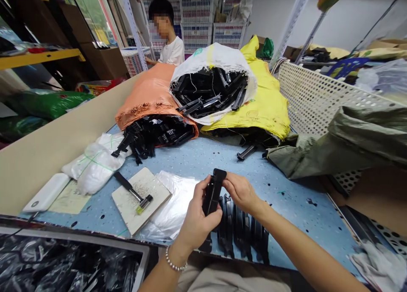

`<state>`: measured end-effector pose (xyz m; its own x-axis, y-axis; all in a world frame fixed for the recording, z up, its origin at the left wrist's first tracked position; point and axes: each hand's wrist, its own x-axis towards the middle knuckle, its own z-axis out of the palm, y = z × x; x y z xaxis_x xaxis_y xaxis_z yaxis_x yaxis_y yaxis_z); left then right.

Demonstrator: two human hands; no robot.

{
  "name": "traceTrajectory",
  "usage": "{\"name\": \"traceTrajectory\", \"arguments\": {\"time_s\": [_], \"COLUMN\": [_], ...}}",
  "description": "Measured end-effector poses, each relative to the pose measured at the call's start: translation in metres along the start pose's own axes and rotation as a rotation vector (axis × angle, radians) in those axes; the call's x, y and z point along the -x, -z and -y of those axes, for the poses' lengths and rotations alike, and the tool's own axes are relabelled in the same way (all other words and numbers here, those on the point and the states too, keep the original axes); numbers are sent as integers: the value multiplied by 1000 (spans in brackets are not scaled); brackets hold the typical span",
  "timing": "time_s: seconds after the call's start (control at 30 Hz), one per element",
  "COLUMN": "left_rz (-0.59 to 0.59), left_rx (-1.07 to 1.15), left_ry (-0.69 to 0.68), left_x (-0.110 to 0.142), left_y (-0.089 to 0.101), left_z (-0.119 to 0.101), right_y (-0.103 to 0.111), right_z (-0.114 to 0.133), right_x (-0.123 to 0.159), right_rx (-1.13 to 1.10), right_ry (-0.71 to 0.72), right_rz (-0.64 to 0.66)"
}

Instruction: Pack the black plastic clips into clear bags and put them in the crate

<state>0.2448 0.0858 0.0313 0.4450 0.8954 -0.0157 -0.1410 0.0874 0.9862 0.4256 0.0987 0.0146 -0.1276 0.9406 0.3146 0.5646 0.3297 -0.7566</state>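
Note:
My left hand (199,213) is wrapped round a long black plastic part (213,190), held tilted upright over the table's front edge. The fingers of my right hand (241,192) are pinched at its upper right end; their tips are partly hidden behind it. Below my hands, several similar black parts (243,232) stand in a row on the blue tabletop (295,207). To the left lie clear plastic bags (178,190) and a hammer (135,192) with a yellowish head end, resting on a pale square board (127,213).
Behind are an orange sack (146,93), a white sack (219,54) and a yellow sack (267,97), with black parts at their mouths. A grey-green sack (318,143) lies right. A bin of bagged parts (63,262) sits front left. Another person (173,50) is behind the sacks.

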Motion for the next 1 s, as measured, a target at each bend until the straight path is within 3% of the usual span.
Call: {"name": "traceTrajectory", "arguments": {"time_s": [0.1,0.3,0.37,0.47,0.53,0.7,0.8,0.9,0.97,1.0], "left_rz": [45,93,65,-9,-71,-223,-241,-188,-124,-105], "left_rx": [89,339,317,299,329,385,307,116,-31,-104], "left_ry": [46,187,166,145,172,230,262,255,221,210], "left_x": [0,-5,-5,-8,-12,-23,-24,-18,-8,-2], "left_y": [-1,1,-2,-4,-1,10,19,26,24,20], "left_z": [-1,9,11,14,17,27,40,64,84,93], "right_y": [-3,4,5,2,-4,-36,-45,-26,1,16], "right_z": [-4,-5,-5,-5,-1,12,3,-22,-47,-61], "right_x": [5,2,1,6,17,58,62,33,2,-13], "right_rx": [159,392,343,82,39,440,485,567,759,817], "right_ry": [113,149,92,-125,-167,245,298,89,-186,-252], "right_rz": [-132,21,21,63,107,179,268,340,224,164]}}
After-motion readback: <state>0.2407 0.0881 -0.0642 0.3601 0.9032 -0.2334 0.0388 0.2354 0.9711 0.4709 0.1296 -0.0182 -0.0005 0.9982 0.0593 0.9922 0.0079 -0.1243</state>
